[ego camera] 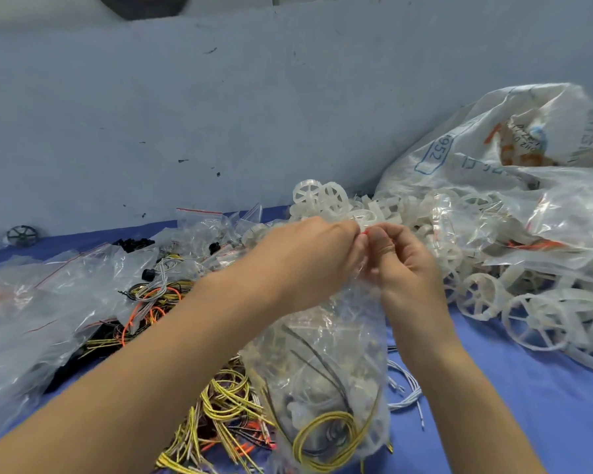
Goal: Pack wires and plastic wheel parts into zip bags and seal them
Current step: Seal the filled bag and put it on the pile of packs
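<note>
Head view shows both hands meeting at the top of a filled bag (326, 364), held up over the blue table (514, 398). The left hand (308, 258) and right hand (401, 265) each pinch the bag's red zip strip between thumb and fingertips, nearly touching each other. Inside the bag sit a yellow wire coil (326, 439), dark wires and pale wheel parts.

Sealing looks to be the step in hand; packing of this bag seems finished. The next move likely calls for pressing the strip shut and running the pinch along its whole width, keeping wire ends clear of the seal. How much of the strip is already closed cannot be told.

Room is tight. Left of the bag lie loose wires (220, 405) and a heap of empty bags (48, 302). Right of the bag, white wheels (534, 319) spread toward a big sack (493, 159). Bare cloth shows only just right of the bag, below the wheels. Behind the bag, the wall (220, 114) closes off the table's far edge.
</note>
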